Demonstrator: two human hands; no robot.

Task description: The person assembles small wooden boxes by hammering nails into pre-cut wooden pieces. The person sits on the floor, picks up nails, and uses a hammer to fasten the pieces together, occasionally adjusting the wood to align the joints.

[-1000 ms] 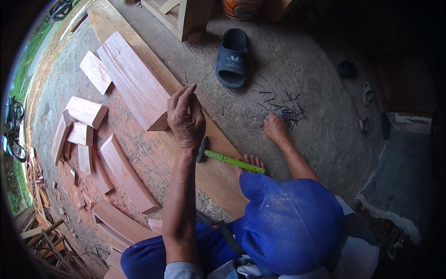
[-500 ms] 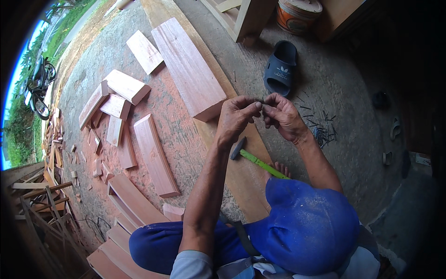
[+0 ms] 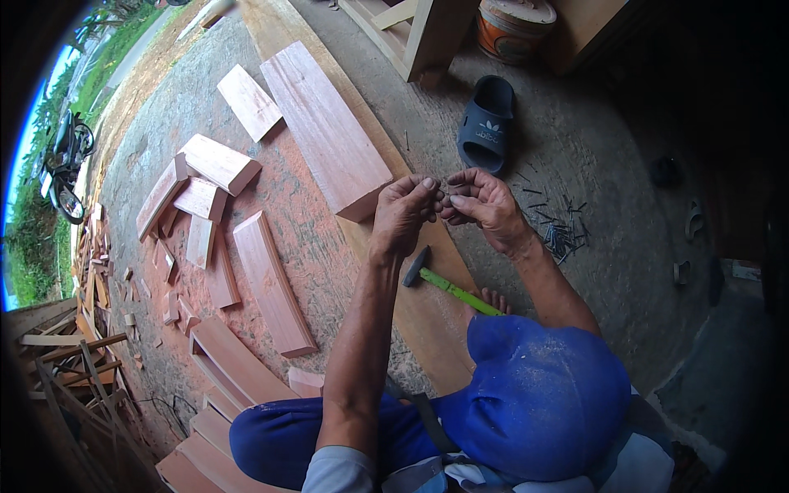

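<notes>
My left hand (image 3: 401,215) and my right hand (image 3: 486,207) meet fingertip to fingertip above the floor, each closed in a pinch. Whatever lies between the fingers is too small to make out. Just beyond my left hand, a thick pale-red wooden block (image 3: 327,127) rests on a long flat plank (image 3: 427,324). A hammer (image 3: 454,287) with a bright green handle and dark head lies across that plank below my hands, beside my bare toes. To the right of my right hand, a loose pile of dark nails (image 3: 562,238) is scattered on the concrete.
A dark slide sandal (image 3: 486,123) lies beyond my hands. An orange-and-white bucket (image 3: 514,33) stands behind it beside a wooden frame (image 3: 427,41). Several cut wood pieces (image 3: 271,287) spread across the sawdust at left, with scrap wood (image 3: 82,378) further out. A motorcycle (image 3: 66,164) stands outside.
My hands have shifted slightly within the picture and their fingertips have moved against each other, the pinch tilting. The view has shifted slightly. Hammer, block and nails lie as before.
</notes>
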